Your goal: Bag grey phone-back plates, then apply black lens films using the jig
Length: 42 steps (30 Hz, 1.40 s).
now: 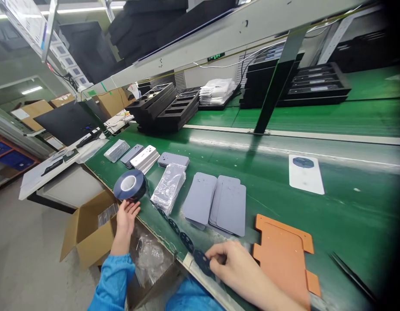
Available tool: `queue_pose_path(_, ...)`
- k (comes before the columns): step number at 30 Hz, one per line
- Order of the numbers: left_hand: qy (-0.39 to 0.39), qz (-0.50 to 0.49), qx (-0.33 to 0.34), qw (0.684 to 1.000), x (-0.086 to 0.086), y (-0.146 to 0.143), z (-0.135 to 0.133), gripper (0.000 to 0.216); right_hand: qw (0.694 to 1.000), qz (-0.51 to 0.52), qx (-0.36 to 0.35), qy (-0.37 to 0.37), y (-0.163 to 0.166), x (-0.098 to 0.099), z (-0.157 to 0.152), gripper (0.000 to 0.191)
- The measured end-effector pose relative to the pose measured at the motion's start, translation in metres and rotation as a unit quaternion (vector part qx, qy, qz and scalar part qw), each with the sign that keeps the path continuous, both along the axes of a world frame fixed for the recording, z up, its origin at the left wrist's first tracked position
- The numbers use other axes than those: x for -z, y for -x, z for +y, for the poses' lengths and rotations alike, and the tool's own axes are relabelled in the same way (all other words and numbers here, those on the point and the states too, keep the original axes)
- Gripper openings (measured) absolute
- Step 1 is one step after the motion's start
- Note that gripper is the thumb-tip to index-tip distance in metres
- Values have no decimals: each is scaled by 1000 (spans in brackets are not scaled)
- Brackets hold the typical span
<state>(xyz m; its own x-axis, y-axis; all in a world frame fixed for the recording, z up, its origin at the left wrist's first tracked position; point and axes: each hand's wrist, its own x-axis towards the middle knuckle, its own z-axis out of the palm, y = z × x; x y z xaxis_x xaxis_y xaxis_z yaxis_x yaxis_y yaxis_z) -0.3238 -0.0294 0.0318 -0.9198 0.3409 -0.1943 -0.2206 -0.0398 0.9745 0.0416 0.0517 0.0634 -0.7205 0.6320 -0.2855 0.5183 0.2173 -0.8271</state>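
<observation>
My left hand (125,218) is at the near edge of the bench, fingers stretched out against the lower side of a dark blue roll (140,185) with a white core. From the roll a strip of dark round stickers (187,242) runs along the bench edge. My right hand (234,264) pinches this strip near its last visible sticker; the fingertips partly cover it. Beside that hand lies an orange notched plate (280,255). Grey phone-shaped panels (200,196) are fanned out beyond the strip. Farther right, a white panel (305,180) carries a dark round sticker (302,162).
Black tweezers (353,276) lie at right. A plastic-wrapped stack (169,188) and stacks of panels (144,158) sit behind the strip. Black trays (177,110) stand along the back. A metal post (274,90) rises there. Open cardboard boxes (86,229) stand below the bench edge.
</observation>
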Motion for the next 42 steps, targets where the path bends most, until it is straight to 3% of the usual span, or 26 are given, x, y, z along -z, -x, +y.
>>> queue_pose_path(4,3,94,-70,993,-10,0,-4,15,999,29,6,43,-2,5,2,30)
queue_pose_path(7,19,191,-41,981,-10,-47,-12,17,994,63,18,90,-2,11,7,25)
queue_pose_path(10,46,263,103,958,-7,-121,-25,19,988,93,27,120,-2,16,10,18)
queue_pose_path(12,75,402,295,863,-5,-167,-32,16,985,108,31,128,-2,18,11,17)
queue_pose_path(13,83,432,346,829,-5,-186,-33,29,984,117,30,132,-3,18,11,18)
queue_pose_path(14,90,445,379,806,-4,-201,-33,37,982,127,28,137,-4,18,11,19)
queue_pose_path(16,108,437,396,800,-3,-218,-29,34,980,142,21,141,-6,17,11,22)
queue_pose_path(19,113,381,395,828,-3,-220,-22,10,983,132,22,125,-9,16,13,25)
queue_pose_path(22,90,300,366,876,-4,-207,-22,17,989,111,33,88,-11,19,16,28)
queue_pose_path(25,82,204,292,931,-8,-195,-24,21,995,88,29,26,-13,20,17,31)
queue_pose_path(28,54,122,271,953,-13,-193,-22,25,995,90,32,-16,-18,13,17,31)
queue_pose_path(31,42,97,328,939,-20,-205,-10,27,985,157,76,18,-26,1,18,26)
queue_pose_path(34,59,112,403,906,-27,-227,5,27,964,220,124,79,-39,-7,20,24)
queue_pose_path(36,63,133,450,881,-28,-243,15,27,956,229,169,76,-53,-5,23,22)
queue_pose_path(39,43,212,500,839,-24,-262,30,25,945,207,252,38,-79,5,28,23)
queue_pose_path(42,17,349,528,774,-14,-274,45,19,931,154,331,4,-106,19,36,27)
